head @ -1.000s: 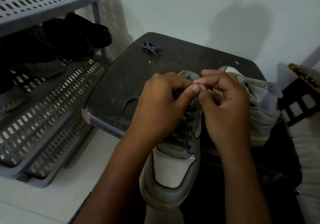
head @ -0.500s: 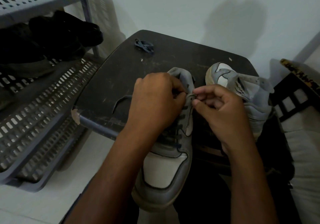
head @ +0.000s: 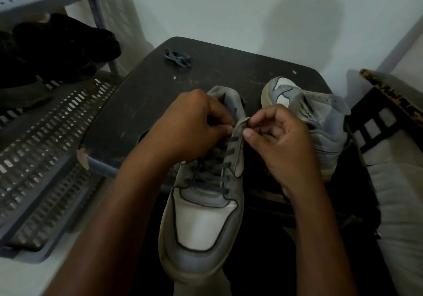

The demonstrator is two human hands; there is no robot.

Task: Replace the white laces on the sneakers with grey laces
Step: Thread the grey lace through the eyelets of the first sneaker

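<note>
Lacing nearly complete on the near sneaker (head: 201, 204), which lies toe toward us across the front edge of the dark table (head: 240, 71), presumably so the eyelets face up within easy reach. We see grey lace (head: 215, 176) crossed through most of the eyelet rows. Our left hand (head: 190, 126) curls over the collar with its fingers closed on the top of the lacing, though exactly what they pinch is hidden. Our right hand (head: 281, 144) pinches the right eyelet flap at its top edge, likely holding it steady and open for the last hole. We judge the top eyelets are the step in hand. The second sneaker (head: 306, 122) stands just beside on the table, heel toward us, with no lace visible in it, and a spare grey lace bundle (head: 178, 58) waits at the far edge, well apart. A grey shoe rack (head: 50, 122) stands to the left.
</note>
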